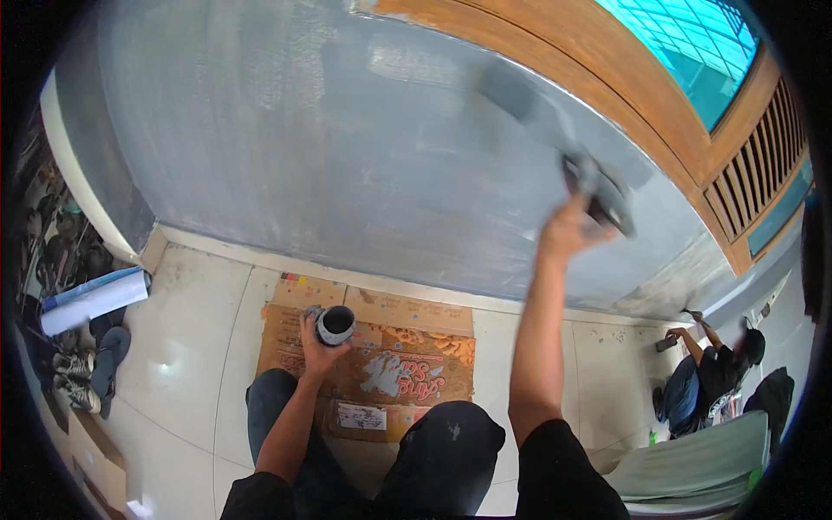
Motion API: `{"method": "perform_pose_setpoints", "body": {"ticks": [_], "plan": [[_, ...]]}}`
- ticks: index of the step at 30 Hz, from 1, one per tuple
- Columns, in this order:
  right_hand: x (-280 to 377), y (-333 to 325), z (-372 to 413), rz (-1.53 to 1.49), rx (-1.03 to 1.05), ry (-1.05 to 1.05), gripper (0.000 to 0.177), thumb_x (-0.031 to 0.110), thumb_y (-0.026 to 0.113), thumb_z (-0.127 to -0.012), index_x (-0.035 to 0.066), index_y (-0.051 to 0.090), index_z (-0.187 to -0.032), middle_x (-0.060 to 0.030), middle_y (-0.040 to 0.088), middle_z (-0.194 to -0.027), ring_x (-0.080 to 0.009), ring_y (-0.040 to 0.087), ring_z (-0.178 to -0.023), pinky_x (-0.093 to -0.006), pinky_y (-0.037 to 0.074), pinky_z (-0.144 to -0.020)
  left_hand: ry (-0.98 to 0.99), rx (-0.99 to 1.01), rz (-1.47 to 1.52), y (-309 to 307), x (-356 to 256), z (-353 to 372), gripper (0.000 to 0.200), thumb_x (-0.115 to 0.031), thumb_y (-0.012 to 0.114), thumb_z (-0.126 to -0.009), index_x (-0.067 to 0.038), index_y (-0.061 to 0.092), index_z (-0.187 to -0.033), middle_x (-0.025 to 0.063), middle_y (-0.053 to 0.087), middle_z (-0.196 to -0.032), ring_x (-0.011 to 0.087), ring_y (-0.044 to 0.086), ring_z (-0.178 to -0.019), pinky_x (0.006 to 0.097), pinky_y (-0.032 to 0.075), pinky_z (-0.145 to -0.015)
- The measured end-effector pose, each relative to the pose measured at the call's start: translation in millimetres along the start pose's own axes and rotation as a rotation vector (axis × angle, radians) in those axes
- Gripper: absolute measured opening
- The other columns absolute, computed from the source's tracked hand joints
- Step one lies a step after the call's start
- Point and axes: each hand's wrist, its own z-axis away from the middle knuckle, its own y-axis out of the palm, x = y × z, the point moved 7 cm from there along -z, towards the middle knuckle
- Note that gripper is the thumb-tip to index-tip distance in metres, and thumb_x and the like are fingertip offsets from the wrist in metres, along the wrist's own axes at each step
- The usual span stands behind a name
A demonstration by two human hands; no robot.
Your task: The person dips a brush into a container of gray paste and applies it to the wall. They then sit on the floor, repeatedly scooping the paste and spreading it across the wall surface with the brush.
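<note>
My left hand [317, 345] is wrapped round a paint-smeared cup [335, 325] with a dark inside, held upright over a flattened cardboard sheet [295, 342]. Higher up, at the grey wall [390, 156], my right hand [570, 230] grips a dark, grey-smeared hand tool [604, 198]. Motion blurs this tool, and I cannot tell its exact kind. Darker grey strokes mark the wall above and to the left of it, close under the wooden window frame [537, 43].
A co-worker [724, 368] crouches by the wall at the right, with one hand raised to it. Shoes [80, 381] and a white roll [95, 302] lie at the left. A greenish cloth-like sheet [693, 459] is at the lower right; pale floor tiles [178, 347] surround the cardboard.
</note>
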Motion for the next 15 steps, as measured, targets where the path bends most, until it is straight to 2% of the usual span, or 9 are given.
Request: {"method": "perform_pose_setpoints", "body": {"ticks": [2, 4, 6, 8, 10, 12, 15], "plan": [[18, 79, 32, -0.163, 0.112, 0.046, 0.02, 0.007, 0.077, -0.089, 0.002, 0.068, -0.106, -0.0102, 0.069, -0.105, -0.0161, 0.066, -0.097, -0.033, 0.056, -0.082, -0.005, 0.004, -0.035, -6, -10, -3, 0.092, -0.022, 0.094, -0.055, -0.001, 0.048, -0.132, 0.0242, 0.046, -0.133, 0.0438, 0.05, -0.123, 0.0551, 0.044, -0.101], [24, 143, 51, -0.298, 0.268, 0.159, 0.016, 0.005, 0.079, -0.086, 0.0, 0.072, -0.099, -0.0104, 0.071, -0.101, -0.0164, 0.067, -0.094, -0.0313, 0.055, -0.081, -0.009, 0.007, -0.063, -9, -11, -5, 0.091, -0.022, 0.094, -0.055, 0.0, 0.048, -0.131, 0.0234, 0.046, -0.131, 0.0433, 0.051, -0.122, 0.0545, 0.044, -0.1], [28, 173, 58, -0.286, 0.235, 0.096, 0.013, 0.003, 0.078, -0.086, -0.001, 0.073, -0.096, -0.0108, 0.072, -0.1, -0.0167, 0.068, -0.092, -0.0313, 0.055, -0.08, 0.007, -0.029, -0.069, -12, -10, -5, 0.09, -0.021, 0.094, -0.055, -0.001, 0.049, -0.13, 0.0222, 0.047, -0.128, 0.043, 0.052, -0.121, 0.0535, 0.046, -0.099], [30, 176, 60, -0.267, 0.198, 0.035, 0.01, 0.001, 0.077, -0.085, -0.002, 0.074, -0.094, -0.0111, 0.073, -0.098, -0.017, 0.068, -0.091, -0.0313, 0.055, -0.079, 0.004, 0.0, -0.075, -15, -14, -8, 0.089, -0.02, 0.094, -0.054, -0.001, 0.05, -0.129, 0.0222, 0.047, -0.129, 0.0432, 0.052, -0.121, 0.0533, 0.046, -0.099], [22, 146, 51, -0.156, 0.148, -0.086, 0.013, -0.001, 0.077, -0.085, -0.004, 0.072, -0.096, -0.0127, 0.073, -0.1, -0.0183, 0.069, -0.092, -0.0302, 0.055, -0.079, -0.003, 0.024, -0.075, -13, -18, -11, 0.088, -0.02, 0.094, -0.054, -0.001, 0.051, -0.129, 0.0222, 0.046, -0.129, 0.0434, 0.052, -0.121, 0.0532, 0.046, -0.099], [19, 111, 47, -0.076, 0.113, -0.171, 0.011, -0.003, 0.074, -0.087, -0.007, 0.07, -0.097, -0.0142, 0.073, -0.1, -0.0199, 0.07, -0.09, -0.0295, 0.055, -0.078, -0.081, 0.004, 0.083, -10, -9, -9, 0.086, -0.02, 0.093, -0.055, -0.001, 0.052, -0.128, 0.0222, 0.047, -0.128, 0.0433, 0.053, -0.119, 0.0529, 0.046, -0.099], [31, 95, 43, 0.002, 0.145, -0.107, 0.01, -0.001, 0.072, -0.092, -0.008, 0.066, -0.098, -0.0132, 0.072, -0.099, -0.0214, 0.071, -0.092, -0.0324, 0.062, -0.081, 0.024, 0.056, -0.028, -12, -22, -14, 0.086, -0.021, 0.094, -0.055, -0.001, 0.053, -0.128, 0.0225, 0.047, -0.129, 0.0433, 0.053, -0.118, 0.0525, 0.047, -0.098]]}}
